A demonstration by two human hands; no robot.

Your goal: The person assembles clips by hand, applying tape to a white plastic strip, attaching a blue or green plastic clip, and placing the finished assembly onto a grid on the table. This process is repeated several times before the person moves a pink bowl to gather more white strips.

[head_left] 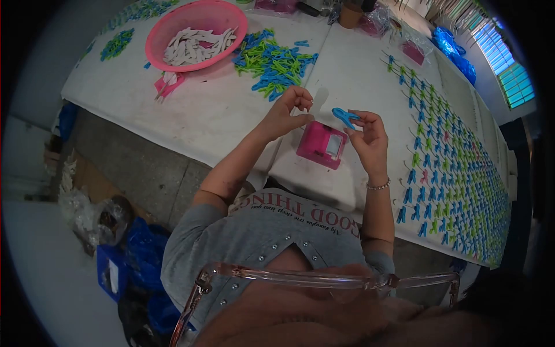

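**Right hand lifts blue clip above pink box at crowded worktop**

A person's right hand (370,139) holds a blue plastic clip (345,117) pinched between thumb and fingers, raised above a white-covered worktop (202,124). The left hand (292,110) hovers to its left, fingers curled and thumb extended toward the clip, the two hands apart; whether its grip is closed on anything small cannot be told. A beaded bracelet (378,185) circles the right wrist.

Just below the hands, at the near side of the worktop, sits a bright pink box (312,143) with a pale rectangular panel on its top. The clip is over the box's far right corner, clear of the surface.

Beyond the left hand lies a loose heap of blue and green clips (274,63). Beside it, to the left, a round pink plastic basin (156,40) holds a tangle of white strip-like pieces (199,46), with a small pink item (169,87) at its near edge. More clips lie in a smaller cluster (117,44) farther left.

Along the right side, rows of clips (445,168), mostly blue and green with a few pink, spread across the worktop, thin curved pieces showing at many of them.
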